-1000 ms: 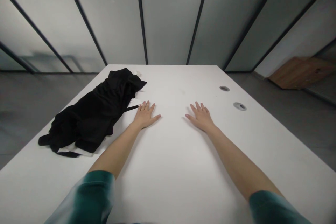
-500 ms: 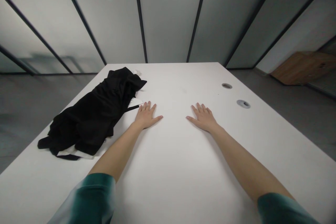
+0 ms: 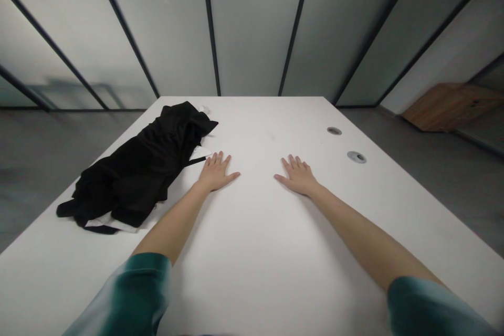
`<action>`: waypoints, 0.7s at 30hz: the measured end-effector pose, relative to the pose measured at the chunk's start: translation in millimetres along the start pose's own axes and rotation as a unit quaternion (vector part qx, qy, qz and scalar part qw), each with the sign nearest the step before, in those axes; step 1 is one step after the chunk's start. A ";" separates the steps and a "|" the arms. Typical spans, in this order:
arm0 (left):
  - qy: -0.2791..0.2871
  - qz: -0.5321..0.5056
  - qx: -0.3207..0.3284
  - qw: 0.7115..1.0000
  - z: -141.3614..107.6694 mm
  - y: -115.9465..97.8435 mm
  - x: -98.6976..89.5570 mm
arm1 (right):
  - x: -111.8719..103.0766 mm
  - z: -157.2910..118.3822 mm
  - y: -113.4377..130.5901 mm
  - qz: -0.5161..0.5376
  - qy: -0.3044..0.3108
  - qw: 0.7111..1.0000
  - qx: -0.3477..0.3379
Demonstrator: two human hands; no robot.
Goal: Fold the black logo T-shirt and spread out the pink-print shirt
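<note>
My left hand (image 3: 215,172) lies flat on the white table (image 3: 252,231), fingers spread, holding nothing. Just to its left is a crumpled heap of black cloth (image 3: 137,168), with white fabric (image 3: 200,153) showing at its edges. A thin black strip (image 3: 195,161) from the heap reaches close to my left fingertips; whether they touch cannot be made out. My right hand (image 3: 298,175) also rests palm down on the tabletop with its fingers apart and nothing in it. The garment's exact kind is hidden by its folds.
Two round cable grommets, a farther one (image 3: 334,130) and a nearer one (image 3: 356,157), are set in the table's right side. Frosted glass panels (image 3: 252,26) with dark frames stand beyond the far edge. A brown wooden piece (image 3: 452,107) is at the far right.
The view has shifted slightly, so the right side of the table appears a little farther left. Both hands stay flat in the same places, and the black cloth has not moved.
</note>
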State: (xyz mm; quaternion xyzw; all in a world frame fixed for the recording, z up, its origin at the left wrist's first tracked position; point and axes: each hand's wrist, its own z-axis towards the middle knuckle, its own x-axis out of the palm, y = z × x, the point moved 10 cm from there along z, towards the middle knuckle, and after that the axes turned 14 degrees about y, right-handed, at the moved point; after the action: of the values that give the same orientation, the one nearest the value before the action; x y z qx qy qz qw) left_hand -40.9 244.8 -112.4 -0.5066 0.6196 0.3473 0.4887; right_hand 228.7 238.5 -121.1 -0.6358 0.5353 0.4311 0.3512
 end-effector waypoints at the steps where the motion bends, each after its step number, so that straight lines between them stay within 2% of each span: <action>1: 0.001 0.002 -0.002 1.000 -0.5 -0.1 -0.5 | -0.1 0.0 0.3 -0.001 0.001 1.000 -0.003; 10: 0.015 0.003 -0.016 1.000 -4.3 -3.1 -6.3 | -0.6 3.1 -2.3 0.003 -0.012 1.000 -0.009; 21: 0.021 0.000 -0.026 0.999 -8.2 -5.0 -0.9 | -2.3 9.4 -5.1 0.009 -0.008 1.000 -0.017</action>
State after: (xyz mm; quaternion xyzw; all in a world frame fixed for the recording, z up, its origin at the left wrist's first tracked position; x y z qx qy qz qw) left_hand -38.1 236.2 -108.9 -0.5267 0.6203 0.3524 0.4622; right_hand 231.9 248.8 -122.7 -0.6334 0.5306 0.4488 0.3405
